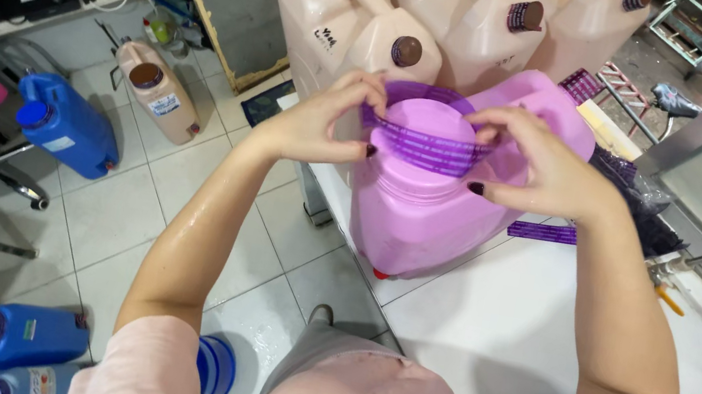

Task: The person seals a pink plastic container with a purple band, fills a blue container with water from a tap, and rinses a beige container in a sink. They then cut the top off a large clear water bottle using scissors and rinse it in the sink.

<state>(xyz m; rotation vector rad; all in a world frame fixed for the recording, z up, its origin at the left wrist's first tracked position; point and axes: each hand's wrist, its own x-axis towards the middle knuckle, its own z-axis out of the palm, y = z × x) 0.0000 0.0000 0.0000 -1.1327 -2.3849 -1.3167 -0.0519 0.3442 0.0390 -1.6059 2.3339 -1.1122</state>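
Two hands are on the one thing here: your left hand [326, 122] and your right hand [546, 168] meet over the mouth of the pink jug [424, 214], which stands upright near the left edge of the white surface [499, 336], close to its front. Your fingers [366, 95] are curled and pinching the purple band [426, 148], a thin ribbed sleeve that sits around the jug's wide lid [425, 124]; thumbs press it from the near side, fingertips from the far side. Judge the band as soft and flimsy: it looks like film that will crease or tear if you pull on one spot, so keep the hold spread round the rim rather than at one point. The jug itself reads as stiff moulded plastic, and if full it would be heavy and unlikely to slide; whether it is full cannot be told. Your forearms look wet, so expect smooth plastic to be slippery under the fingers. For lifting, the moulded handle [534, 95] at the far top is the sound place to hold, not the lid. Behind it stand several beige jugs [342, 25] with brown caps [407, 51], touching or just beside one another. More purple strips [543, 231] lie on the surface to the right. Blue jugs [66, 126] lie on the tiled floor [127, 226] to the left.
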